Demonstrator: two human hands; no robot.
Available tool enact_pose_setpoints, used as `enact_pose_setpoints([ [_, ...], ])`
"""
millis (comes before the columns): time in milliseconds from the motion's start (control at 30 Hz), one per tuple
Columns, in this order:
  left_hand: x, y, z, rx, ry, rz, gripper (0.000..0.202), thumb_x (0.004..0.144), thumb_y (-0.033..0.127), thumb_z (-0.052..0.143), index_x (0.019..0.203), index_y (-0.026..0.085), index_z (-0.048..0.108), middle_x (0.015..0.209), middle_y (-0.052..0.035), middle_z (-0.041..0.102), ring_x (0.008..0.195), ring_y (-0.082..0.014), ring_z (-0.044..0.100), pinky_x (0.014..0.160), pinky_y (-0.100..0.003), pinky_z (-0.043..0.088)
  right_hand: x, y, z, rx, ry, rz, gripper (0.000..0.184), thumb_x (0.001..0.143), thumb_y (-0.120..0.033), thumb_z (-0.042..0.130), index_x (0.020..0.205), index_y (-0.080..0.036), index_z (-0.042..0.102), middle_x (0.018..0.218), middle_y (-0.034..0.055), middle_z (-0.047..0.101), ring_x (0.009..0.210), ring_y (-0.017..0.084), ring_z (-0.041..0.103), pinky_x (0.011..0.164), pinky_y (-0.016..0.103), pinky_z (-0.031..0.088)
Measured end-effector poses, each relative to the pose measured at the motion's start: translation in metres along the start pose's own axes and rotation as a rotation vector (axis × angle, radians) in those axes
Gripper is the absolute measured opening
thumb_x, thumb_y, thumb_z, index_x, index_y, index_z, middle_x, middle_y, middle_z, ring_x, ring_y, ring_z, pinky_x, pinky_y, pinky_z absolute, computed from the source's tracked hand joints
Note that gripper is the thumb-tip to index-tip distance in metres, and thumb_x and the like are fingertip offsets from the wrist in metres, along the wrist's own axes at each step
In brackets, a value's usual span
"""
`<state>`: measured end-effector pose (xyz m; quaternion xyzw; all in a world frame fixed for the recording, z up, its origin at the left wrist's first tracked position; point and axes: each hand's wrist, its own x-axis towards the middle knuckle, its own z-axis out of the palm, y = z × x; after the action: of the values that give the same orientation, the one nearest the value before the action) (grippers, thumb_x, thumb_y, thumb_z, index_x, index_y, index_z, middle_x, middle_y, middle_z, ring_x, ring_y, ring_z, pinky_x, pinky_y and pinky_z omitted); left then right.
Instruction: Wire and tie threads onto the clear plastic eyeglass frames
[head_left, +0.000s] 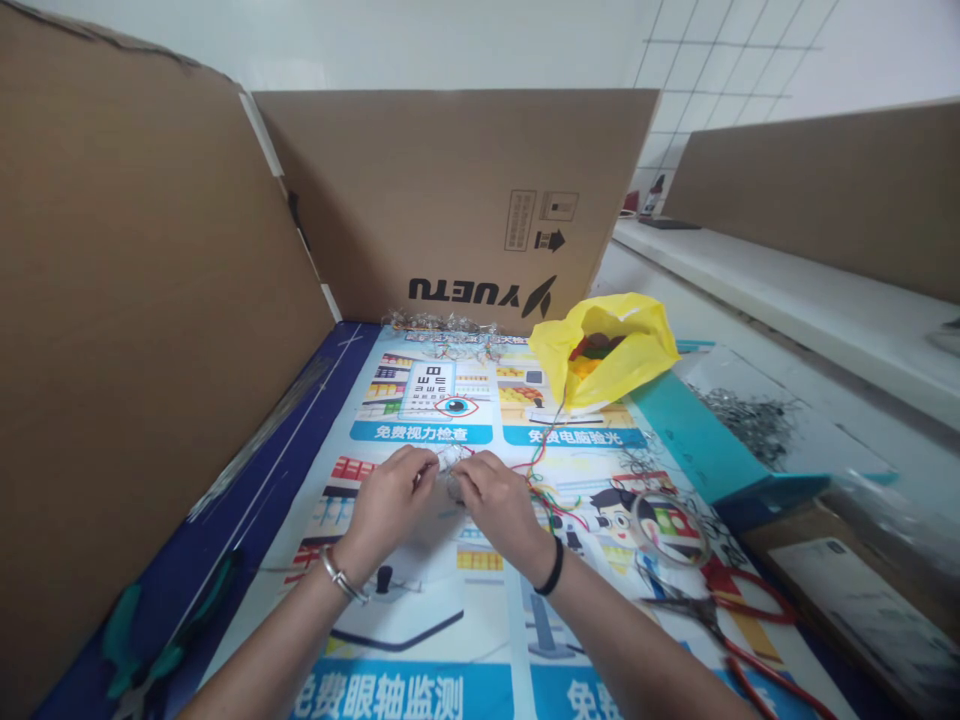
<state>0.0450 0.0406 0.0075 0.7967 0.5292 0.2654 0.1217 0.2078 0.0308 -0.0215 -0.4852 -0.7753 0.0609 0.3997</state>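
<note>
Over the printed sheet, my left hand pinches one side of a small tangle of thin silvery wire. On its other side my right hand is closed, fingertips pressed together on the same wire. The tangle's exact shape is too fine to make out, and fingers partly cover it. Red, green and yellow cords lie just right of my right hand. One strand runs up toward a yellow bag that stands open with coloured material inside.
Red-handled scissors and a roll of clear tape lie at right. Green-handled pliers rest at lower left. A turquoise box holds many wire pieces. More silvery pieces line the back cardboard panel.
</note>
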Motion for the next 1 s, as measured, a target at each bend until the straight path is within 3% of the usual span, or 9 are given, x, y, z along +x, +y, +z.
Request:
enact_pose_setpoints([
  [167,-0.004,0.006,0.0,0.459,-0.058,0.078,0.021,0.088,0.021,0.039,0.089,0.022,0.06,0.082,-0.0037,0.059,0.067,-0.0183,0.057,0.055,-0.027,0.039,0.0,-0.001,0.0,-0.01,-0.012,0.004,0.017,0.085,-0.014,0.046,0.087,-0.019,0.062,0.083,0.0045,0.06,0.08,0.015,0.057,0.075,0.025,0.047],
  [267,-0.005,0.01,0.004,0.612,-0.062,0.08,0.024,0.087,0.016,0.037,0.1,0.02,0.058,0.079,-0.004,0.058,0.064,-0.0192,0.057,0.052,-0.028,0.038,-0.001,-0.001,0.0,-0.013,-0.028,0.008,0.017,0.085,-0.014,0.046,0.088,-0.019,0.062,0.083,0.0044,0.06,0.081,0.014,0.056,0.075,0.025,0.047],
  [400,-0.003,0.01,0.01,0.656,-0.047,0.075,0.034,0.087,0.015,0.036,0.119,0.015,0.048,0.083,-0.0061,0.059,0.068,-0.0197,0.059,0.053,-0.028,0.04,-0.001,0.0,0.001,-0.011,-0.037,0.012,0.016,0.085,-0.015,0.046,0.087,-0.019,0.061,0.084,0.0049,0.06,0.081,0.014,0.057,0.074,0.026,0.047],
  [567,0.002,0.009,0.013,0.655,-0.077,0.047,0.037,0.086,0.013,0.035,0.122,0.012,0.043,0.085,-0.0075,0.06,0.067,-0.0202,0.06,0.05,-0.028,0.04,-0.001,-0.001,0.001,0.001,-0.032,-0.01,0.017,0.086,-0.015,0.044,0.087,-0.018,0.061,0.084,0.005,0.059,0.082,0.014,0.056,0.076,0.026,0.047],
  [1000,0.005,0.006,0.011,0.568,-0.106,0.059,0.018,0.086,0.015,0.036,0.084,0.018,0.054,0.077,-0.0037,0.056,0.063,-0.0183,0.058,0.048,-0.026,0.033,-0.002,0.001,0.002,0.018,-0.037,0.003,0.016,0.087,-0.017,0.046,0.088,-0.019,0.061,0.085,0.005,0.059,0.083,0.015,0.056,0.077,0.026,0.046],
])
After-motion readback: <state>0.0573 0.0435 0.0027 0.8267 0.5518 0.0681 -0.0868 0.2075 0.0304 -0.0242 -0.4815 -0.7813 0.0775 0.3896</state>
